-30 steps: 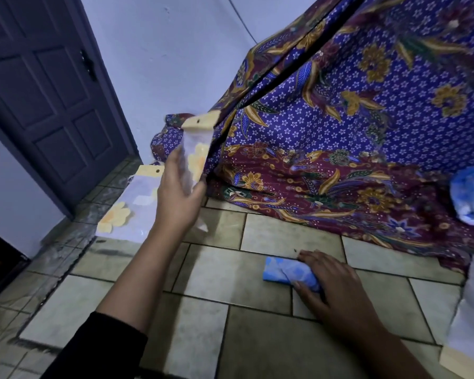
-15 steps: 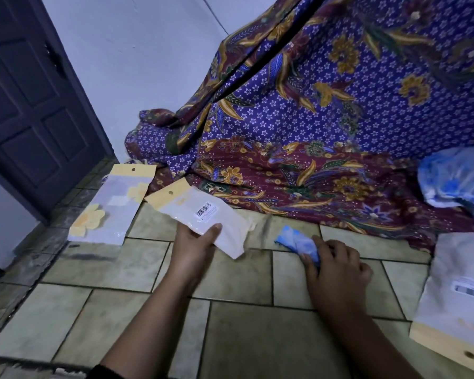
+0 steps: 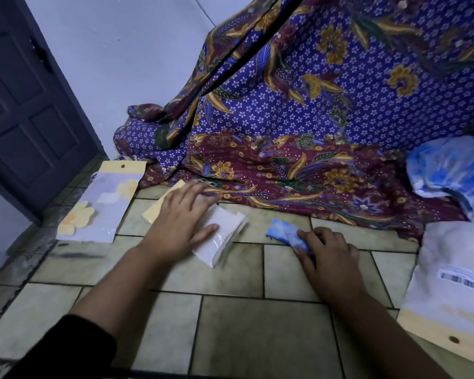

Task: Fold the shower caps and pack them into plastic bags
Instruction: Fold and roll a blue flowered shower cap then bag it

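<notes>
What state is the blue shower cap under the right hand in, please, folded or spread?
Folded: the blue shower cap is a compact bundle on the floor, the right hand holding one end.

A blue-and-white shower cap (image 3: 283, 233), folded into a small strip, is held on the tiled floor (image 3: 257, 324) at one end by the right hand (image 3: 329, 255). Just left of it, a clear plastic bag (image 3: 225, 231) with a yellow header is pressed flat under the left hand (image 3: 181, 217).

Dim, bluish light (no glare); wide-angle bending at the edges.
</notes>
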